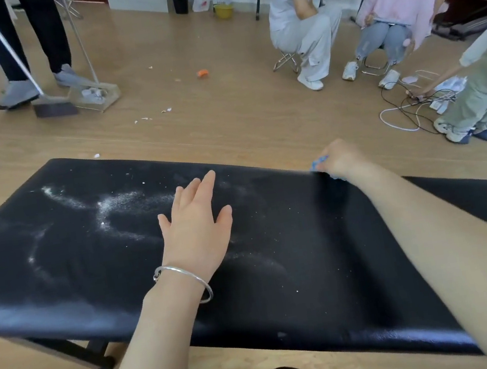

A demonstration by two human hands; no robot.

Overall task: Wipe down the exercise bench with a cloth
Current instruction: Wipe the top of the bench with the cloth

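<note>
**Head camera: bench dusted with powder, cloth held at its far edge**

The black bench (60, 275) is seen lying across the frame, with white powder (118, 203) scattered mostly over its left half. The left hand (196, 223) is laid flat on the padding near the middle, fingers straight and slightly spread, nothing held. A silver bracelet (184, 280) is worn at the wrist. The right hand (339, 159) is curled round a blue cloth (320, 161) at the far edge of the bench, right of centre — only a corner of the cloth is shown, the rest being hidden under the fingers.

The wiping is judged to be at an early stage. It would be done well if the cloth were pressed flat and drawn in long overlapping strokes toward one edge, so that powder is gathered rather than smeared.

On the wooden floor (240, 105) beyond, a broom (46, 103) and dustpan (96, 94) are set beside a standing person's feet. Paper scraps (166, 110) are strewn about, and two people are seated at the right near a tangle of cables (405, 109). Nothing is found in the cloth's way but the left hand itself — powder lies just beside it, so it would have to be lifted.
</note>
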